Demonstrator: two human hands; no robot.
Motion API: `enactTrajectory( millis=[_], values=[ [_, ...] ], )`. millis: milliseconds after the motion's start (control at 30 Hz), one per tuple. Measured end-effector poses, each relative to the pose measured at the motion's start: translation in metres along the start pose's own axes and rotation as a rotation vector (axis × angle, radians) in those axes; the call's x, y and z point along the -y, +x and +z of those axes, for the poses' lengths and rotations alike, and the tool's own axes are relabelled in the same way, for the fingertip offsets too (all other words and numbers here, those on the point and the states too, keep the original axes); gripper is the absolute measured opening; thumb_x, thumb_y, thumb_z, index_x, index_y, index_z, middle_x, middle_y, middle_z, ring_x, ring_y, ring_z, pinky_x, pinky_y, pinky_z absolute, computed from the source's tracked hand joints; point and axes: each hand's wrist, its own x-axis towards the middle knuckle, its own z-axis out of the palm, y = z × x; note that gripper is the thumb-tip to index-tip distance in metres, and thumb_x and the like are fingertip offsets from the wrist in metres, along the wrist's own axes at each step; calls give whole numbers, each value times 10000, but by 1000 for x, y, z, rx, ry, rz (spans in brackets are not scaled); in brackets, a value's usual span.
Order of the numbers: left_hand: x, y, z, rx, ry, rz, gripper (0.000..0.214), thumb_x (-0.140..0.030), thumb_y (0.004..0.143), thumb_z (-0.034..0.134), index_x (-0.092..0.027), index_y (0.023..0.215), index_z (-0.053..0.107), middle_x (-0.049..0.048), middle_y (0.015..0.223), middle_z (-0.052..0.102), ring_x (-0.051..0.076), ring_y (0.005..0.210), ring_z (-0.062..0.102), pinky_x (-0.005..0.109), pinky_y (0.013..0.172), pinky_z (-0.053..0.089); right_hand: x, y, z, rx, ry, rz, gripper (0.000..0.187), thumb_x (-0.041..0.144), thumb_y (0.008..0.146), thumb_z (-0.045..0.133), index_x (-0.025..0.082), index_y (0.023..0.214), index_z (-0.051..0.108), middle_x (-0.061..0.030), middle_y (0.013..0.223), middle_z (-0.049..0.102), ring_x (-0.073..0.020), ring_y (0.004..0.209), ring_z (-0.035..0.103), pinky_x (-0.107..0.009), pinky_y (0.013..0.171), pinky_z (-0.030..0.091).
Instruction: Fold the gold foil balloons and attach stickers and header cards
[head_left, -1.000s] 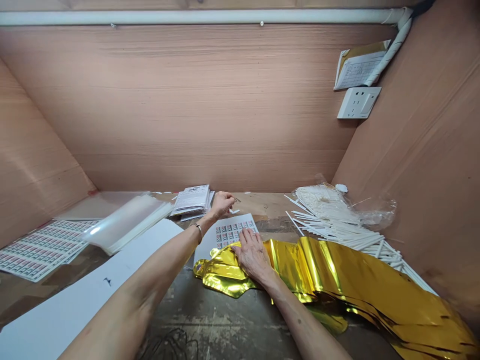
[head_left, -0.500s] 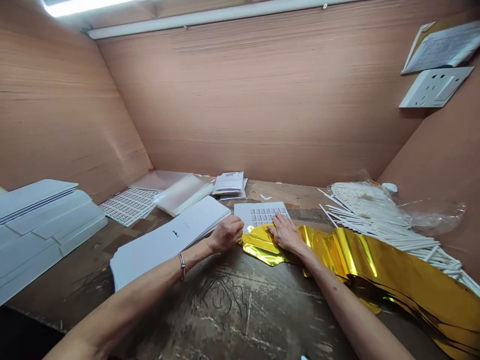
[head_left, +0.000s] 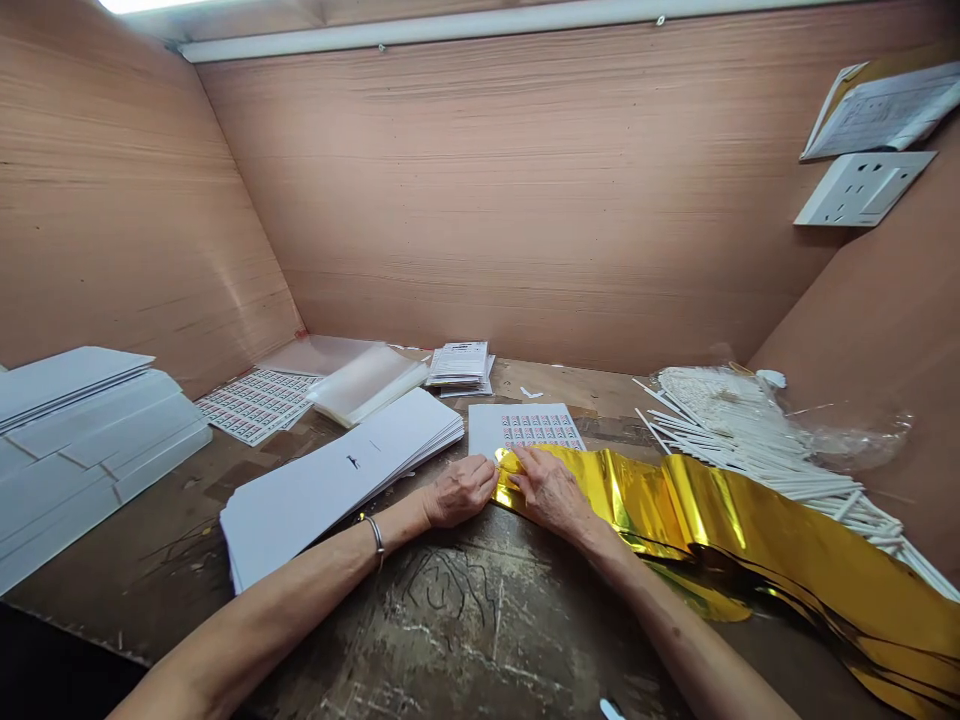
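A stack of flat, shiny gold foil balloons stretches from the middle of the table to the right edge of the view. My left hand is closed, its thumb and fingers pinching the left tip of the top foil. Close beside it, my right hand lies over the same end with its fingers curled onto the foil. The fingertips partly hide what they grip. Just behind the hands is a sheet of small printed labels, its near edge covered by the foil.
White card sheets are stacked left of my hands, with folded white boxes farther left. Clear plastic sleeves, another label sheet and printed cards lie behind. White sticks are heaped at right, beside a clear bag.
My right hand has drawn back from the label sheet, its fingers curling in toward my left hand. The foil's near end, which spread toward me, now lies flatter and narrower.
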Motion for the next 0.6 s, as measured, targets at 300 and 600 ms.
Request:
enactTrajectory(
  millis=[300, 600],
  values=[
    [-2, 1, -5, 110, -44, 57, 235, -119, 864, 331, -112, 779, 550, 74, 766, 536, 162, 711, 454, 282, 644, 375, 15, -9, 1, 19, -79, -158, 264, 242, 862, 391, 256, 1051, 576, -59, 1011, 548, -191, 968, 429, -308, 811, 326],
    [6, -4, -31, 141, -270, -59, 279, -101, 772, 434, -136, 1041, 502, 74, 1024, 535, 186, 931, 430, 308, 816, 361, 15, -14, -8, 44, -37, -204, 351, 514, 749, 528, 218, 926, 595, -54, 1005, 508, -195, 931, 426, -297, 783, 347]
  ],
)
